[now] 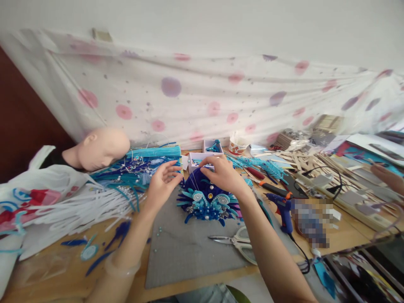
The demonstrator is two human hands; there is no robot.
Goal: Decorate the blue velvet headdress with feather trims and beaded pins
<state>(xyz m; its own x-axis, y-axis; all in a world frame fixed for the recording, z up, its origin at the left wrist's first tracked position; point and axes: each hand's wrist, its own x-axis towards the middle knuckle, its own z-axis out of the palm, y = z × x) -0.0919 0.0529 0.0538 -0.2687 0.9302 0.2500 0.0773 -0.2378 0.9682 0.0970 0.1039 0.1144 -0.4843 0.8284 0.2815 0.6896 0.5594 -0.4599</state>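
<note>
A blue headpiece (206, 204) of turquoise and dark blue fuzzy petals, pearls and silvery round ornaments rests on a grey mat (176, 252). To its left, my left hand (164, 183) is raised with fingers apart and nothing visible in them. My right hand (222, 172) arches over the headpiece's upper right. Its thumb and index fingertips come close together; what they pinch, if anything, is too small to make out. Fine thread-like lines show near the headpiece's top. Open scissors (235, 240) lie on the mat in front.
A mannequin head (102, 149) lies at left beside white fuzzy stems (85, 206). White boxes (213, 146) stand behind the headpiece. At right are a blue glue gun (284, 210), pliers (274, 189), wooden strips (318, 162), a power strip (334, 202) and another person's hand (388, 179).
</note>
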